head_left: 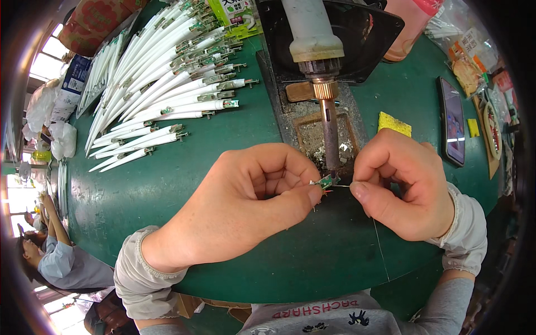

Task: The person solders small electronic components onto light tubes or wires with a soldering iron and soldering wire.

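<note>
Pinching a tiny green circuit board (324, 182) between thumb and fingertip of the left hand (245, 204), fingers curled tight around it. Holding a thin wire (341, 186) with the right hand (405, 181), thumb and finger squeezed shut on it, its end touching the little board. Both hands close together, low over the near edge of the round green table (167, 184), with light sleeves (148, 273) bunched at the wrists.

Just behind the little board, the tip of a big soldering iron (329, 134) pointing down, right at the spot where board and wire meet. Under the tip, a small dirty tray (312, 137) with grey bits in it. Just right of the tray, a yellow sponge (394, 124) lying flat on the table. Farther right, a dark phone (453, 120) lying flat, and past it a heap of small packets (474, 61) near the table's edge.

Off to the left, well apart from the hands, a big fan of long white tubes (162, 84), each with a small green board at one end. Far at the back, a pink cup (410, 25) and a green box (234, 14). Way over at the left rim, another person's pale blue sleeve (61, 259), down below the table.
</note>
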Demonstrator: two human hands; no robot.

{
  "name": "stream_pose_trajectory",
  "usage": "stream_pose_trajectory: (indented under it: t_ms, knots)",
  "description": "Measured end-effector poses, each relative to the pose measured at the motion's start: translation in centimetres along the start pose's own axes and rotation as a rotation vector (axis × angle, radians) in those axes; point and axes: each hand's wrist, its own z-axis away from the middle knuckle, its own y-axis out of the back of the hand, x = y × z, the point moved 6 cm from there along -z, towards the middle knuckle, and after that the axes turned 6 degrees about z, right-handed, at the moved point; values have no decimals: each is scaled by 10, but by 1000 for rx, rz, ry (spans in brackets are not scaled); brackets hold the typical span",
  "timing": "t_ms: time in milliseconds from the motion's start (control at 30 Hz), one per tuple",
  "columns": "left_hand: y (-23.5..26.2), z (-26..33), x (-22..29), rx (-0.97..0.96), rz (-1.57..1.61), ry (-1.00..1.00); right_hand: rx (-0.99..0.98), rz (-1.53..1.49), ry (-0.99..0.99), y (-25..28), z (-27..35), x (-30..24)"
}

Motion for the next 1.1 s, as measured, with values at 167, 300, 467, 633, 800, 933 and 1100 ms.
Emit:
stream_pose_trajectory:
  t_ms: [167,300,467,633,800,933,1100]
  knots:
    - [-1,0,0,1,7,-21,36,7,39,-1,0,0]
    - [0,0,2,-9,23,-32,42,-8,56,-2,0,1]
    - [0,0,3,-4,23,-43,40,-19,50,-2,2,1]
    - [0,1,5,-14,15,-57,36,-14,90,-3,3,1]
    - [0,1,5,-26,8,-39,36,-25,111,-3,1,-1]
    - [3,0,2,-9,66,6,63,-222,-114,-4,4,7]
    - [8,0,-5,7,59,94,34,-169,-58,-5,1,9]
